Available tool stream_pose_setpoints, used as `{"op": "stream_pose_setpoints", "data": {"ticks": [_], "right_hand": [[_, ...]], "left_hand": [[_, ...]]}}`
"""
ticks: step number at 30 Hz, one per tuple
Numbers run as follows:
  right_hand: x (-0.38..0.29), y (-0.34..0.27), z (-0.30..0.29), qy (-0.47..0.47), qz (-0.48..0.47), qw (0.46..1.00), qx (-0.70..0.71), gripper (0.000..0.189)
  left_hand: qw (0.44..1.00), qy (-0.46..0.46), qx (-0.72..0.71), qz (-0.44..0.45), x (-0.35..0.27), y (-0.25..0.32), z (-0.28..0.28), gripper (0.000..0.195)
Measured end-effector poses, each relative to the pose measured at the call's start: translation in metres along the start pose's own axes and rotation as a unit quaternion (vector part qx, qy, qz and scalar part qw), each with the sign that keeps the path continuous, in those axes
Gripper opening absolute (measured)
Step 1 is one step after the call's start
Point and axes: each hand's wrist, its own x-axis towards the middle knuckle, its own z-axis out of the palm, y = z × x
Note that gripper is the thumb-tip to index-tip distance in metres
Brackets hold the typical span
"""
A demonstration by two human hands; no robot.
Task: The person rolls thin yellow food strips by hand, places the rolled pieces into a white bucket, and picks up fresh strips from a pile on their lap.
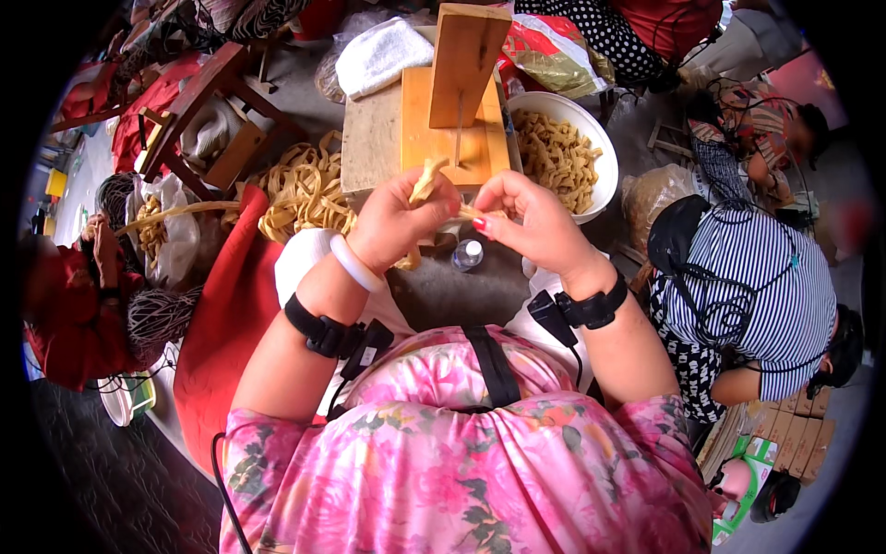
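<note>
My left hand [405, 218] grips a tan pliable strip [429, 180], one end of which sticks up above the fingers. Between thumb and fingers, my right hand [536, 215] pinches another part of the same strip, so it spans the short gap between both hands. Just beyond them stands a wooden board fixture [453, 83], with an upright plank and a thin metal rod [459, 131]. Left of it lies a tangled heap of long tan strips [308, 187]. To the right, a white tub [609, 166] holds many short, knotted-looking tan pieces [557, 152].
A folded white towel [384, 55] rests on the bench's far left corner. Below my hands is a clear bottle with a white cap [468, 255]. A red cloth [221, 332] drapes at left. People work on both sides; one in stripes [754, 291] sits close at right.
</note>
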Motion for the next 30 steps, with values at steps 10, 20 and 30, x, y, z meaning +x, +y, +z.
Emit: {"op": "stream_pose_setpoints", "data": {"ticks": [10,20,30], "right_hand": [[0.055,0.008,-0.020,0.089,-0.118,0.972,-0.185,0.009],[0.071,0.016,-0.027,0.101,-0.110,0.968,-0.201,0.009],[0.073,0.036,-0.032,0.114,-0.104,0.959,-0.236,0.009]], "left_hand": [[0.992,0.076,0.091,0.039,0.053,-0.001,-0.012,0.009],[0.977,0.141,0.159,0.026,0.065,-0.002,-0.009,0.009],[0.960,0.167,0.222,0.032,0.071,-0.008,-0.004,0.010]]}}
